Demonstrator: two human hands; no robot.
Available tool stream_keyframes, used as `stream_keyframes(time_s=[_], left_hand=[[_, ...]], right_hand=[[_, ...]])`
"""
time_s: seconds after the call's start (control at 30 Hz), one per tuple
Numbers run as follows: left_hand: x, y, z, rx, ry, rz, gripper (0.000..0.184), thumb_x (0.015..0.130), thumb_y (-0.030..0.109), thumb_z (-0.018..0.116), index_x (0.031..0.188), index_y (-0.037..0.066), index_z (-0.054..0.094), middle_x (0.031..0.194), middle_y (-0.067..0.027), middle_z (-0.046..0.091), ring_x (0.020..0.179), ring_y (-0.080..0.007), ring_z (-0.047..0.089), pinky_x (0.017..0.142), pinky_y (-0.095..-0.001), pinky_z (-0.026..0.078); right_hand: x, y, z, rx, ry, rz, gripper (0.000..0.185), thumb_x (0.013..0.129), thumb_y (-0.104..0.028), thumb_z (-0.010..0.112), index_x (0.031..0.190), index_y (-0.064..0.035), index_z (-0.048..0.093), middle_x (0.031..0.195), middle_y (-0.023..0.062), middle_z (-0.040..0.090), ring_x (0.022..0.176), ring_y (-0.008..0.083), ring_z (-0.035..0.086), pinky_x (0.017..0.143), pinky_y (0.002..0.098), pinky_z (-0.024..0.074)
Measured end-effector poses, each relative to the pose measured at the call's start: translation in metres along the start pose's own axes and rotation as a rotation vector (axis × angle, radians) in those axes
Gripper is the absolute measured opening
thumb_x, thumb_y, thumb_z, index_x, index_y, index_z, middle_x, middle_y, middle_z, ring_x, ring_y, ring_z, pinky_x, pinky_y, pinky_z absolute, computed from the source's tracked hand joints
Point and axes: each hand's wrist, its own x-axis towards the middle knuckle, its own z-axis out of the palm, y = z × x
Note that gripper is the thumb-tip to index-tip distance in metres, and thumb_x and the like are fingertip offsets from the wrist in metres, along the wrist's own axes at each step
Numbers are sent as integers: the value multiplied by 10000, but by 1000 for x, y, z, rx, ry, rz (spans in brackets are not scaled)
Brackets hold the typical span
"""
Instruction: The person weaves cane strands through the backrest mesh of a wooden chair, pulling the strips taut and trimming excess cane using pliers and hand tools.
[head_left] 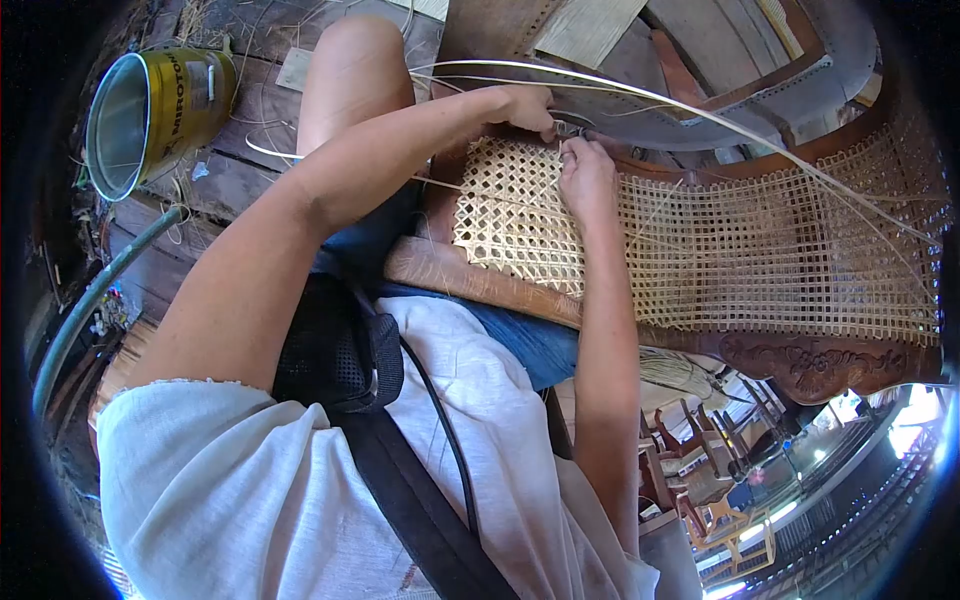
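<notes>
Woven cane webbing (515, 205) with open holes fills the wooden seat frame (480, 280) in front of me and continues into the curved backrest (790, 255). My left hand (528, 108) reaches across to the far rim of the frame, fingers bent down and pressed together there. Just beside it, my right hand (588, 178) is closed at the same edge, its wrist lying over the weave. Whatever the fingertips grip is too small and hidden to name. A long pale cane strand (640, 93) arches past the hands toward the right.
A yellow bucket (185, 110) lies tipped on the plank floor at upper left. A greenish pipe (95, 295) stands at the left. Carved wood (815, 362) edges the backrest. Wooden chairs (700, 465) stand at lower right. My bent knee (355, 70) is beside the seat.
</notes>
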Motion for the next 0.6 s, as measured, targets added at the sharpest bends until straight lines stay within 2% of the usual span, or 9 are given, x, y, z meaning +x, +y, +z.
stream_keyframes(time_s=[0.1, 0.17, 0.3, 0.4, 0.47, 0.6], left_hand=[[0, -1, 2, 4, 23, 49, 419, 634, 199, 761, 988, -17, 697, 867, -130, 699, 778, -228, 656, 705, -353, 511], [-1, 2, 3, 32, -14, 15, 387, 673, 202, 762, 991, -7, 688, 909, -112, 699, 818, -210, 638, 759, -330, 500], [3, -2, 6, 58, 1, 37, 388, 672, 208, 770, 986, -8, 692, 912, -114, 703, 818, -209, 642, 759, -341, 502], [14, -9, 10, 96, 15, 69, 396, 663, 218, 782, 976, -10, 697, 922, -121, 707, 819, -212, 643, 763, -349, 504], [13, -8, 9, 106, 11, 30, 479, 617, 255, 809, 998, -14, 703, 991, -163, 701, 899, -266, 666, 803, -368, 511], [6, -3, 7, 33, -33, 34, 523, 610, 275, 814, 1029, -15, 695, 1007, -175, 698, 912, -277, 666, 821, -367, 510]], right_hand=[[0, 0, 4, -28, -5, 25, 131, 882, -107, 534, 950, -67, 638, 937, 196, 624, 872, 408, 603, 768, 484, 480], [0, 2, 6, -11, 11, 34, 127, 884, -107, 529, 941, -55, 631, 922, 205, 618, 862, 411, 600, 764, 489, 474], [-1, 2, 6, -5, 16, 21, 134, 884, -104, 526, 945, -49, 632, 925, 211, 618, 865, 411, 600, 766, 489, 471], [-1, 0, 3, -16, -24, 44, 174, 905, -127, 500, 1004, -51, 621, 986, 207, 619, 912, 412, 611, 792, 497, 483], [0, -3, 3, -15, -20, 33, 166, 896, -112, 505, 972, -38, 633, 981, 215, 622, 902, 417, 609, 790, 489, 486], [6, 1, 0, 36, -44, -13, 156, 880, -93, 514, 935, -17, 639, 985, 225, 624, 900, 422, 606, 796, 479, 487]])
